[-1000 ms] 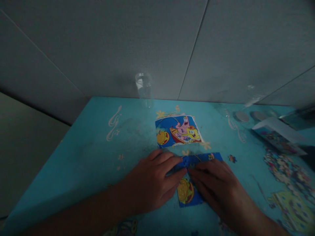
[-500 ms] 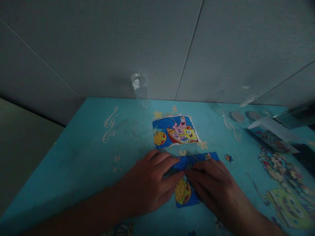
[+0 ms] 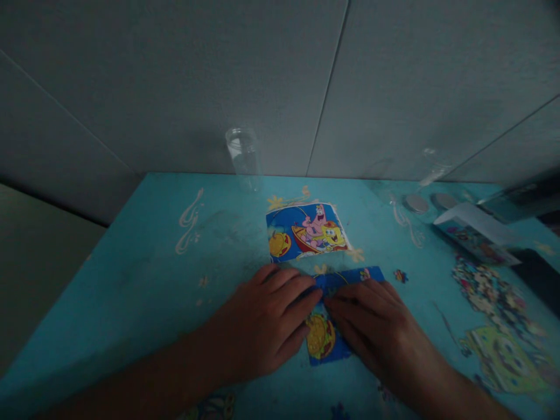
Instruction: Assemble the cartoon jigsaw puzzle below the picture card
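A partly assembled blue jigsaw puzzle (image 3: 321,339) with a burger on it lies on the table before me. My left hand (image 3: 273,318) rests on its left side, fingers bent and fingertips against the pieces near the middle. From the right, my right hand (image 3: 376,318) covers much of the puzzle. Its fingers are bunched together, tips touching the puzzle close to the left fingertips; any loose piece under them is hidden. Just beyond lies a picture sheet (image 3: 306,232) with the same burger and two cartoon figures in a boat.
A single puzzle piece (image 3: 400,276) lies right of the puzzle. Farther right are a heap of loose pieces (image 3: 485,291), a yellow cartoon figure (image 3: 507,359), a folded printed card (image 3: 479,233) and silvery lids (image 3: 416,203). A clear jar (image 3: 245,160) stands by the wall (image 3: 175,87).
The view has shifted slightly, so everything sits a little farther left. Both hands keep nearly the same place on the puzzle.
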Available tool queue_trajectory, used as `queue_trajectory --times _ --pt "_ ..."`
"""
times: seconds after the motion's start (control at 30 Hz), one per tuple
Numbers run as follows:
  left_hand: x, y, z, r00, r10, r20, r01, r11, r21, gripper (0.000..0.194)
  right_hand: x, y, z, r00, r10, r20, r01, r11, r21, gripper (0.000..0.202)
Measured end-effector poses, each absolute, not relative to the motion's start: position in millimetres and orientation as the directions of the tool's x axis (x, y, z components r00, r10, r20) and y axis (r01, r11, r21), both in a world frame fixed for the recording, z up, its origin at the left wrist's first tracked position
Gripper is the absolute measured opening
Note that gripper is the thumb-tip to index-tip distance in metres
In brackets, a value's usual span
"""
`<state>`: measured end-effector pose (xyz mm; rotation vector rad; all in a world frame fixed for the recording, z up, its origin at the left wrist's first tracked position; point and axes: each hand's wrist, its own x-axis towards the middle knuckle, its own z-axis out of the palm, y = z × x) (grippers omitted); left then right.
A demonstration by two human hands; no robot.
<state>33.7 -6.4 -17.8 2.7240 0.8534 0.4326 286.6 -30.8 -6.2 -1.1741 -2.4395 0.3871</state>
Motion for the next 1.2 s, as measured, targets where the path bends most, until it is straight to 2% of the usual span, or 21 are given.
queue_trajectory --times 0.53,0.83,1.03,1.2 --pt "34.6 -6.0 -18.3 0.778 0.586 0.226 0.510 -0.799 0.318 0.044 286.7 -28.9 -5.7 -0.574 0.790 0.215 0.695 0.609 -0.381 0.019" --pt "33.2 -4.9 -17.7 0.772 0.582 0.257 0.494 -0.803 0.334 0.038 287.7 -29.0 -5.2 -0.561 0.793 0.236 0.676 0.604 -0.423 0.020" --pt "29.1 -3.4 -19.8 0.743 0.585 0.323 0.468 -0.801 0.374 0.031 302.3 -20.3 3.0 -0.420 0.846 0.329 0.719 0.531 -0.448 0.023" --pt "24.6 -1.7 -22.2 0.671 0.609 0.422 0.417 -0.781 0.465 0.029 312.5 -10.6 6.2 -0.310 0.886 0.345 0.769 0.447 -0.457 0.016"
